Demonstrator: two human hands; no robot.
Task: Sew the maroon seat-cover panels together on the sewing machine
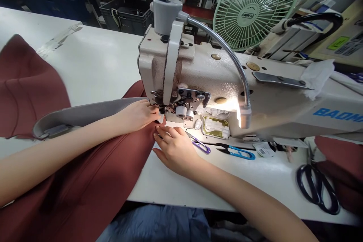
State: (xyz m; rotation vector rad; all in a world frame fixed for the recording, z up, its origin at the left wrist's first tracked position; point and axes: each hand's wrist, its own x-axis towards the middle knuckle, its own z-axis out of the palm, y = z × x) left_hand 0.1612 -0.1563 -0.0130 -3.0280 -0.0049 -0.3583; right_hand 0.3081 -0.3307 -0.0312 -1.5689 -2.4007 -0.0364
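Observation:
A large piece of dark red fabric (85, 181) with a grey underside (85, 111) lies across the white table (93, 64) and runs under the needle of a cream sewing machine (204, 79). My left hand (137, 115) rests on the fabric just left of the presser foot (161, 115), fingers pressed together at the cloth's edge. In front of the needle, my right hand (176, 149) lies flat on the fabric edge and the machine bed, its fingers stretched out. The machine's lamp (244, 115) lights the bed.
Purple thread snips (200, 144) and blue thread snips (239, 153) lie right of my right hand. Large dark scissors (317, 189) sit at the right beside more red fabric (343, 166). A green fan (255, 5) stands behind the machine. Black crates (127, 15) stand beyond the table.

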